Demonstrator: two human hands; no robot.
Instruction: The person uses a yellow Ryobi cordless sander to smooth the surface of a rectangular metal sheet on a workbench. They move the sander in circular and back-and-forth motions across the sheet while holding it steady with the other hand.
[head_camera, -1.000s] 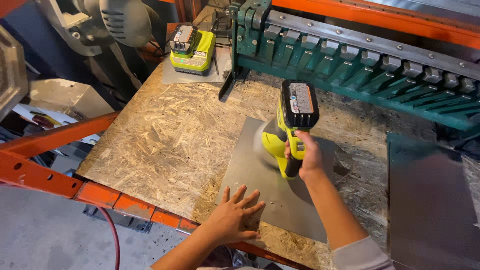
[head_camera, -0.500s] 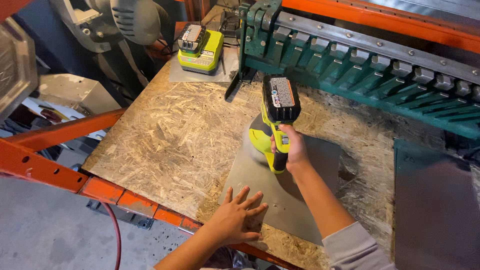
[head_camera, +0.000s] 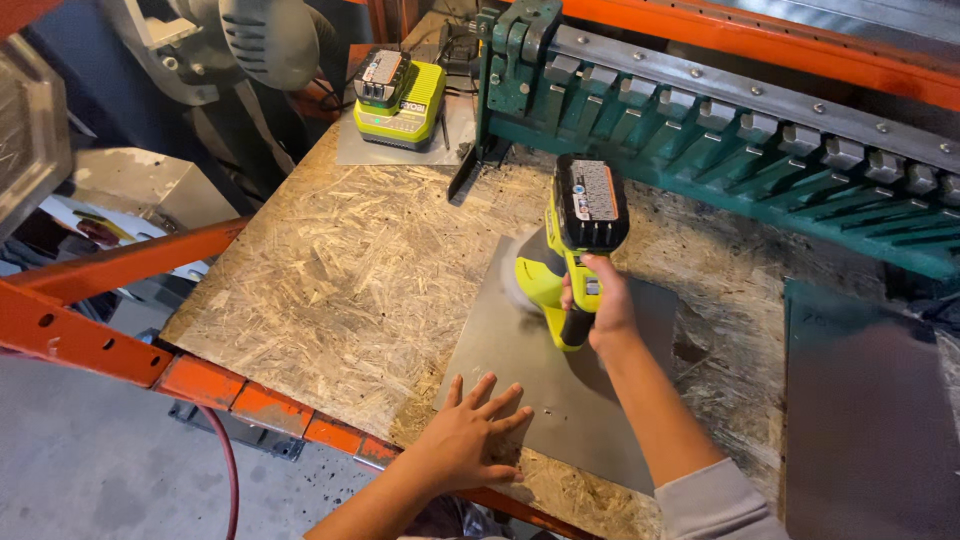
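Note:
My right hand (head_camera: 600, 305) grips the handle of a yellow-green cordless power tool (head_camera: 565, 250) with a black battery on top. Its head rests on the far left part of a grey metal sheet (head_camera: 570, 390) that lies flat on a chipboard bench top (head_camera: 350, 270). My left hand (head_camera: 470, 435) is spread flat, fingers apart, pressing down on the sheet's near left corner at the bench's front edge.
A green metal bending machine (head_camera: 740, 130) runs along the back of the bench. A yellow-green battery charger (head_camera: 400, 95) holding a battery sits on a small plate at the back left. Another grey sheet (head_camera: 865, 400) lies at right. An orange rack beam (head_camera: 90, 300) and a red hose (head_camera: 228, 470) are at left.
The tool in my right hand has slid left across the sheet and then a little nearer. My left hand has stayed pressed on the sheet's near corner.

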